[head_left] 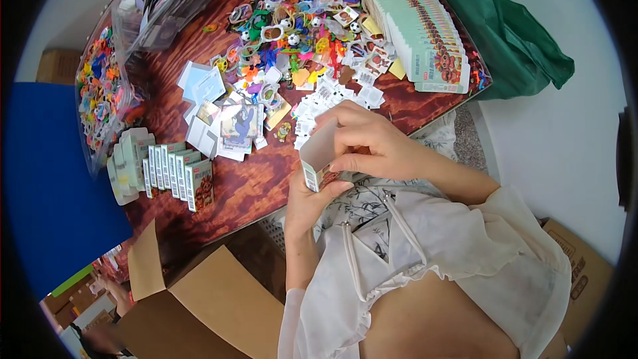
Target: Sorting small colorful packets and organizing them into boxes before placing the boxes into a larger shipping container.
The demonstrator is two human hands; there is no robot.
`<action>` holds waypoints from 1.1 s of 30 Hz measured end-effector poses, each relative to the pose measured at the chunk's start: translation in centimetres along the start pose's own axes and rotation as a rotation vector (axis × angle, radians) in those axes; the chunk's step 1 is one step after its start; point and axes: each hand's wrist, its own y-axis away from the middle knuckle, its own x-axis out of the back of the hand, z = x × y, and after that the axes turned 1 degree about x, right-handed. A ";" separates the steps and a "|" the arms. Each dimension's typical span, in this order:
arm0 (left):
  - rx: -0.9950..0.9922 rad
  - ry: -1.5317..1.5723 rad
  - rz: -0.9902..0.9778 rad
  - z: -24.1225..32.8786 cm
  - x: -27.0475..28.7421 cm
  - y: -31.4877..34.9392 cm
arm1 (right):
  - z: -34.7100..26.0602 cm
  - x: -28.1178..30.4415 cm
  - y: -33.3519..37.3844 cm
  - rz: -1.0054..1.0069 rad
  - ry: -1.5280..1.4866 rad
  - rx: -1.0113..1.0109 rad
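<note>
A small open carton (318, 153) is held up in front of me at the table's near edge, its pale inside showing at the top. My left hand (311, 201) is closed around its lower part from below. My right hand (372, 143) grips its right side, thumb on the near face and fingers bent over the rim; whether anything small is between those fingers is hidden. Just beyond the hands lies a heap of small white printed packets (325, 101). Several filled-looking cartons (199, 186) stand in a row to the left, beside flattened pale green cartons (126, 166).
Mixed small plastic toys (292, 33) cover the far middle of the table. Cards (239, 123) lie left of the packets. A long fan of flat cartons (425, 33) and a green bag (498, 33) are at right. Toy-filled clear bag (103, 86) and open cardboard box (226, 299) sit left.
</note>
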 end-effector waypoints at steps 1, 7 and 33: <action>-0.023 -0.045 -0.068 -0.4 0.4 0.1 | 0.0 0.4 0.1 -0.081 0.075 -0.065; 0.060 0.117 0.000 -1.7 0.0 0.3 | -0.4 -0.1 0.0 -0.093 -0.014 -0.090; -0.241 -0.264 0.325 0.9 -1.6 -0.5 | 1.9 -0.1 0.2 0.169 -0.373 -0.377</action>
